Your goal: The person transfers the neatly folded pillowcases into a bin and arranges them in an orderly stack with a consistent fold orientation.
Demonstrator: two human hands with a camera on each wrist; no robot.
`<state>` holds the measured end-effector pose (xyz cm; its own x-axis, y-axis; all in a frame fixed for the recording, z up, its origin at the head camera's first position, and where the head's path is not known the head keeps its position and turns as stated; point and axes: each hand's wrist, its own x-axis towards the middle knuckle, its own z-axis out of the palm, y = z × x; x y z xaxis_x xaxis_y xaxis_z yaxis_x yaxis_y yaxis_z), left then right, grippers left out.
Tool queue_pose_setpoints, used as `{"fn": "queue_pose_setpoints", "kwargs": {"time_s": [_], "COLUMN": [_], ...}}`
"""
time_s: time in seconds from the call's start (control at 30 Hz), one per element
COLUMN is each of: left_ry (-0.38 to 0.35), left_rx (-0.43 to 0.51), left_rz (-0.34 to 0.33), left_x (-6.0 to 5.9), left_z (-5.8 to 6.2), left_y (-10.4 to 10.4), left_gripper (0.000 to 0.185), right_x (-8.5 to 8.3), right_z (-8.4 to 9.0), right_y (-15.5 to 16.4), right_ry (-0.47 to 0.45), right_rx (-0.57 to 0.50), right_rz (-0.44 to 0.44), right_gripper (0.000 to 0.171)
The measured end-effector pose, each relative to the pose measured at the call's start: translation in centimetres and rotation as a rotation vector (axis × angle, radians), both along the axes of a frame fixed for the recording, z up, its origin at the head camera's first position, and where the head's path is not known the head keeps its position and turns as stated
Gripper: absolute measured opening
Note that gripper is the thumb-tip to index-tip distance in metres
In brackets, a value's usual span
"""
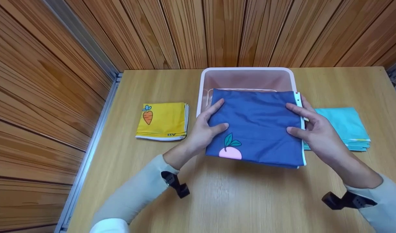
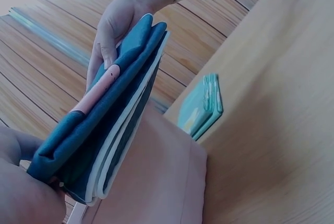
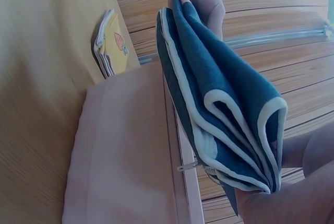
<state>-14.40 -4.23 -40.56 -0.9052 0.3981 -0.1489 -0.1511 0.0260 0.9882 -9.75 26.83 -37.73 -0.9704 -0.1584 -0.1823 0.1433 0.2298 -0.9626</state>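
A folded dark blue cloth (image 1: 259,126) with a pink fruit print and white edging is held up level over the front of a pale pink plastic bin (image 1: 248,69). My left hand (image 1: 206,127) grips its left side, thumb on top. On the right side my right hand (image 1: 316,129) grips the white-edged border, thumb and a finger on top. Several stacked layers of the cloth (image 3: 224,88) show in the right wrist view, with a small zipper pull (image 3: 188,166) at the edge. The cloth hides the bin's front part and most of its inside.
Left of the bin, a folded yellow cloth (image 1: 167,118) with a carrot print lies on the wooden table (image 1: 217,200). A folded turquoise cloth (image 1: 342,124) lies to the right, partly behind my right hand. Wood-panelled walls (image 1: 223,32) stand behind and at the left.
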Motion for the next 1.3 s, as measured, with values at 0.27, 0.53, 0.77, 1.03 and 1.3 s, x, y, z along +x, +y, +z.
{"fn": "queue_pose_setpoints", "kwargs": {"time_s": [0.27,0.53,0.77,1.03,1.3], "left_ry": [-0.017,0.023,0.047,-0.014,-0.049], "left_rx": [-0.038,-0.021,-0.033,-0.039,-0.020], "left_rz": [0.027,0.032,0.050,0.068,0.089], "left_x": [-0.9,-1.8,-2.4,-3.1,-3.9], "left_z": [0.3,0.4,0.9,1.2,1.6], "left_y": [0.2,0.4,0.7,0.9,1.4], "left_gripper": [0.070,0.069,0.068,0.067,0.067], "right_x": [-0.9,-1.9,-2.7,-3.7,-4.8], "right_z": [0.4,0.6,0.9,1.5,2.3], "right_y": [0.2,0.3,0.5,0.5,0.6], "right_ry": [-0.019,-0.017,-0.035,-0.088,-0.103], "right_rx": [0.021,0.000,0.007,0.021,0.033], "right_rz": [0.011,0.005,-0.002,-0.009,-0.012], "right_gripper": [0.067,0.066,0.066,0.066,0.063]}}
